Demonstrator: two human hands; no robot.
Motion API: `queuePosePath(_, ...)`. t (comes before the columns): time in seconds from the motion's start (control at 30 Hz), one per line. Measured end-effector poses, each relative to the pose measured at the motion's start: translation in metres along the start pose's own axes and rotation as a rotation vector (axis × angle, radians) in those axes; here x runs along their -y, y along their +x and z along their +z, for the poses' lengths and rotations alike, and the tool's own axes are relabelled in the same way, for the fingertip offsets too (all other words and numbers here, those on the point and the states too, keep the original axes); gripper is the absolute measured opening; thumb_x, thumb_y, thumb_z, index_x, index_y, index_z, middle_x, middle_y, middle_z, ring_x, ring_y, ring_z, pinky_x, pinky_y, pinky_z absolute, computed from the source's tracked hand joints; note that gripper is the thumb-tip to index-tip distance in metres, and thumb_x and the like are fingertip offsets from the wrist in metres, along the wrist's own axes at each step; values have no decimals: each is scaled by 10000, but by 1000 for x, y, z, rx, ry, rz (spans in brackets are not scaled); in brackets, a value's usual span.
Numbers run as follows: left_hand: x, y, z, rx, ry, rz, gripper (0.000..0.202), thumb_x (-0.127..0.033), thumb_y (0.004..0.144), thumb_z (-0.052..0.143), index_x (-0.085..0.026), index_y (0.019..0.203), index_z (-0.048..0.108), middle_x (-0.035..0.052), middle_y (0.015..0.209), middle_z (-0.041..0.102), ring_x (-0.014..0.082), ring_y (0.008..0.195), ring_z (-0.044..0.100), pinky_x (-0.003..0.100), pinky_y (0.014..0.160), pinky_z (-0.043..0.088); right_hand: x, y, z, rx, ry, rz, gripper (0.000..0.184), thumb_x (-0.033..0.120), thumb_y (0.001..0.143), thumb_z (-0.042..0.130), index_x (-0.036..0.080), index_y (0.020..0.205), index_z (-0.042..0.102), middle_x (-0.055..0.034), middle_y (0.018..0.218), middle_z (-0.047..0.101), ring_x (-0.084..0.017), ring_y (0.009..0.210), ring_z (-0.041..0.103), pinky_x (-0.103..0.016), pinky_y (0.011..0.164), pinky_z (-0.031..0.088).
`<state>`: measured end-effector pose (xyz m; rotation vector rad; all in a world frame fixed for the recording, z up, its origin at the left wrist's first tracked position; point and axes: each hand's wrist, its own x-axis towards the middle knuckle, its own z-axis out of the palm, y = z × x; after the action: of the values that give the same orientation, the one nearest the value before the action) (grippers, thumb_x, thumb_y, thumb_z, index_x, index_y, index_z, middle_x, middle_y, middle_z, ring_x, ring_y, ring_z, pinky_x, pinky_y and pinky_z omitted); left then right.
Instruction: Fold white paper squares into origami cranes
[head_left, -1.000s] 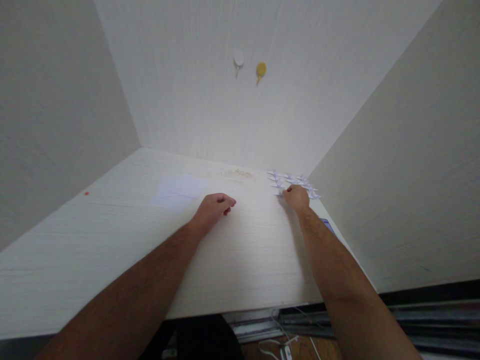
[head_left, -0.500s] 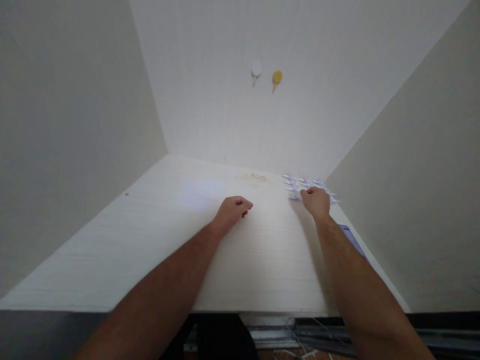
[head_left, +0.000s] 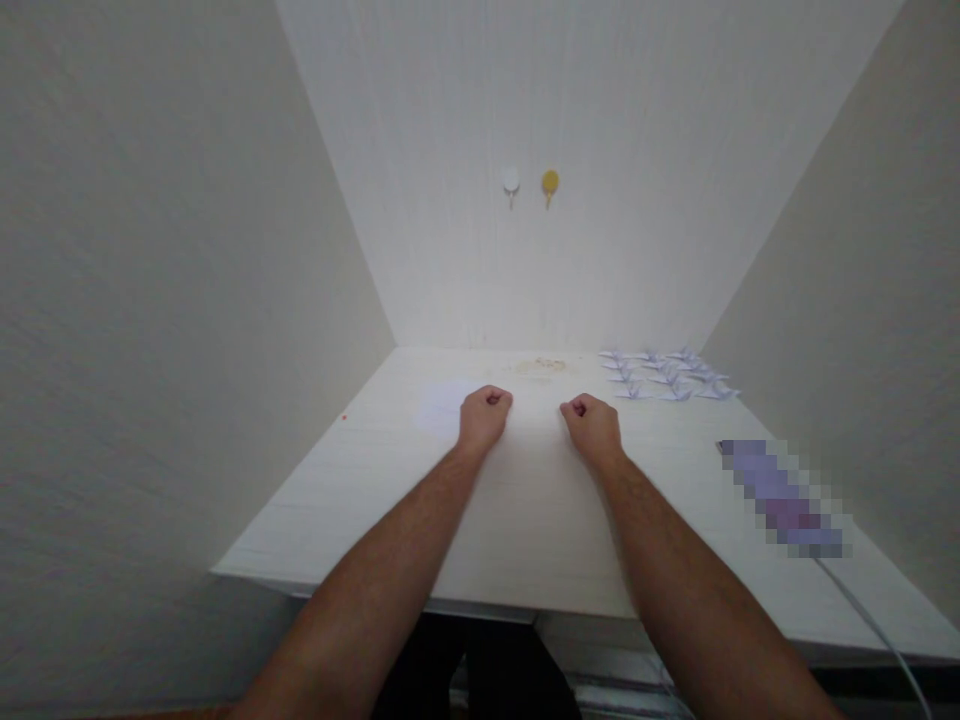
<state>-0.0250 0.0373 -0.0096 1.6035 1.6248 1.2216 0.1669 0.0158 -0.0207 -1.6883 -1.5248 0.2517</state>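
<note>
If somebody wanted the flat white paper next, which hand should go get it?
Probably the left hand. It looks right beside the flat white paper. The right hand is farther across, nearer the folded paper shapes. The left would likely need to uncurl first.

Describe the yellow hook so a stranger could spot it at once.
Find the pale back wall behind the white table. Look well above the gap between the left hand and right hand for the small, round-headed yellow hook. Its like-shaped neighbour just to the left, the white hook, nearly blends into the wall, whereas this one's yellow disc stands out.
</note>
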Motion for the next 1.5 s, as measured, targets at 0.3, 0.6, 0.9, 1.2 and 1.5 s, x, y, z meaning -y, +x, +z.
queuePosePath(0.3,16,53,-49,-28,885,-90,605,-579,713,596,-107,1088,638,212,1118,643,345,1062,586,399,853,462,9,-1,1,71,-54,-56,212,318,824,519,202,696,641,-32,709,689,-152,658,583,-253,620,368)
queuePosePath(0.6,20,56,-51,122,999,-160,763,-689,628,605,-104,1117,621,233,1150,634,400,1064,586,434,809,485,12,-3,-2,96,-68,-57,205,313,834,521,205,727,657,-33,729,695,-159,679,593,-259,630,388)
queuePosePath(0.9,30,65,-53,133,1003,-128,852,-696,605,625,-105,1217,586,236,1226,595,412,1127,551,463,891,462,13,-2,-3,127,-87,-52,200,310,836,519,209,748,667,-42,776,713,-161,717,605,-261,668,408)
queuePosePath(1.2,20,60,-52,82,990,-167,905,-705,573,658,-171,1289,513,237,1247,568,444,1120,539,550,882,445,12,-4,-1,127,-102,-80,198,313,839,520,208,754,665,-41,790,716,-158,731,609,-257,681,412)
queuePosePath(1.5,20,57,-56,-13,790,-16,600,-185,703,613,-154,1292,504,133,1089,680,273,986,638,343,831,483,11,-5,-1,119,-78,-68,204,319,829,524,209,735,668,-37,748,702,-161,693,596,-260,651,405)
